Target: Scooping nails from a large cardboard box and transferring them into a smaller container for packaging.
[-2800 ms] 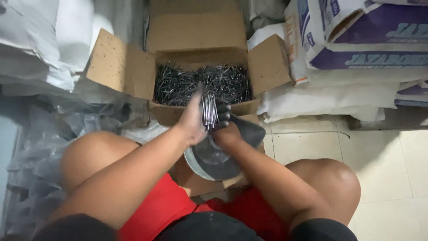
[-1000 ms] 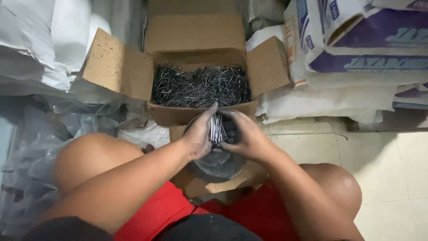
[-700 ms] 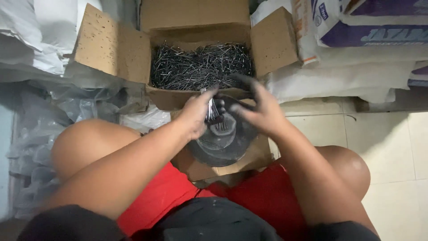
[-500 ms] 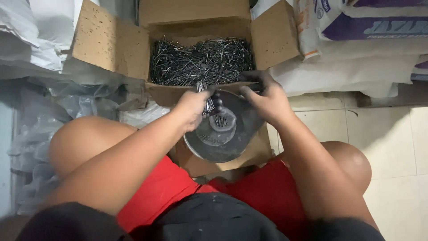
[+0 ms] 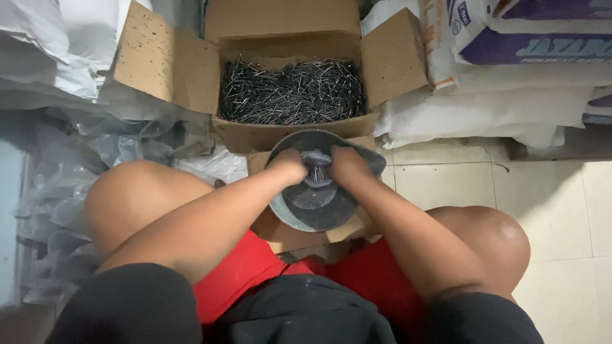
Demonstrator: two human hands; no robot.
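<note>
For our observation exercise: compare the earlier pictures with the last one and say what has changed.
Both hands, left hand and right hand, came down with the bundle of thin dark metal nails into the round grey metal bowl. Earlier the bundle was held upright, higher. The open brown cardboard box of nails stayed put.

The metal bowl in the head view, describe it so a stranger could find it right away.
Start at the open cardboard box full of dark nails. Just in front of it, between the person's knees, sits the round grey metal bowl, where the left hand and right hand meet. Nothing else there is round.
</note>
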